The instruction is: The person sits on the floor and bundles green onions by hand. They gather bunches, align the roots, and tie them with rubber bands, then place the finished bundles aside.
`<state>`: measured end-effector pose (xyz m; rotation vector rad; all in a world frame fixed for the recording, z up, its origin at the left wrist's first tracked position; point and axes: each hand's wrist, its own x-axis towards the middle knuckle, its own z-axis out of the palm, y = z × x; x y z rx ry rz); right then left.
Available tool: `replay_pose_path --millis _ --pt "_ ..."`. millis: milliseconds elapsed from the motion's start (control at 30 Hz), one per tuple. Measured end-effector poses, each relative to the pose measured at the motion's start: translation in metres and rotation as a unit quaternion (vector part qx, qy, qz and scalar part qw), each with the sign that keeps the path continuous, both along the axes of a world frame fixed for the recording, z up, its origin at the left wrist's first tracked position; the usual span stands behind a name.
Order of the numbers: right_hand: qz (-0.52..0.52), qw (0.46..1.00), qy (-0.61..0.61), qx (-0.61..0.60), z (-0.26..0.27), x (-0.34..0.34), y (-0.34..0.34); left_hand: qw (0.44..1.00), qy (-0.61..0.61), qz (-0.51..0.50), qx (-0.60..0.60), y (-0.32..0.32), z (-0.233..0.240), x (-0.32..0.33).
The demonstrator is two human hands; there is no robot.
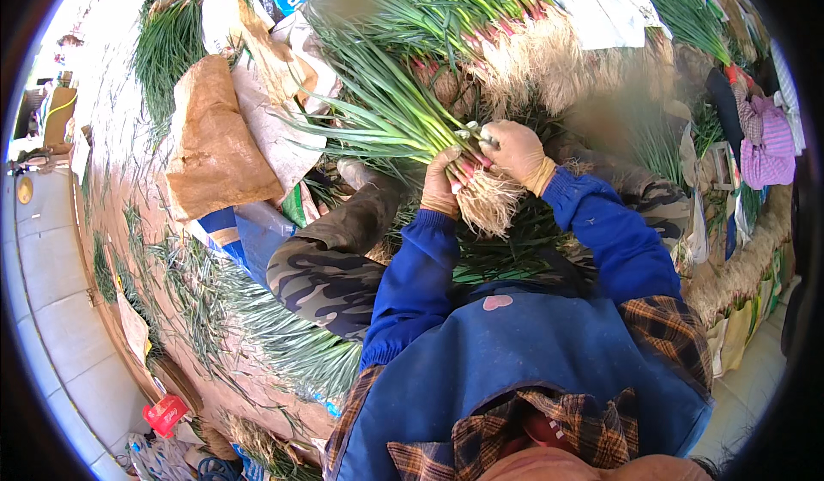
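A bundle of spring onions (412, 111) with pinkish stem bases is held before my lap, its green leaves fanning toward the upper left. My left hand (442, 182), in a thin tan glove, grips the bundle's near side just above the roots. From the other side my right hand (520, 151), gloved alike, closes its fingers on the stems at the same height. Pale, bushy roots (492, 201) hang below both hands. Just beyond lies a large heap of spring onions (425, 11), its reddish stems and dry roots turned to the right.
To the left, a brown sack (215, 143) and white sheeting rest near my bent, camouflage-clad knee (325, 281). Loose leaves (193, 288) litter the floor. A white sheet (592, 5) covers part of the heap. At far right sits another person in pink-striped cloth (769, 143). A red box (165, 415) lies lower left.
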<state>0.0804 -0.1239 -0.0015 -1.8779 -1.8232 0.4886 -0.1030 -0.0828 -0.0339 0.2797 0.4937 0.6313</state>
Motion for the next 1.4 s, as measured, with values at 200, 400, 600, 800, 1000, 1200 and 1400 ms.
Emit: replay_pose_path --millis 200,400,600,800,1000,1200,1400 --pt "0.076 0.992 -0.091 0.049 -0.044 0.019 -0.022 0.997 -0.053 0.052 -0.016 -0.004 -0.002 0.006" --pt "-0.065 0.907 -0.201 -0.364 -0.085 0.096 -0.049 0.992 -0.011 0.122 0.036 0.002 -0.017 -0.007" --pt "-0.084 0.819 0.509 -0.250 -0.058 0.044 0.011 0.998 -0.047 0.013 0.042 -0.011 -0.026 0.009" --pt "-0.043 0.656 0.710 -0.252 -0.019 0.000 0.048 0.999 -0.031 0.000 0.015 -0.017 -0.021 0.008" --pt "-0.126 0.673 0.682 -0.259 0.006 0.000 0.036 0.997 -0.074 0.008 -0.023 -0.016 -0.019 0.010" --pt "-0.109 0.800 0.521 -0.277 -0.012 -0.005 0.055 0.992 -0.086 0.001 -0.095 -0.019 -0.009 0.015" --pt "-0.104 0.700 0.647 -0.284 0.000 0.013 0.049 0.997 -0.067 -0.013 -0.027 -0.012 -0.017 0.016"
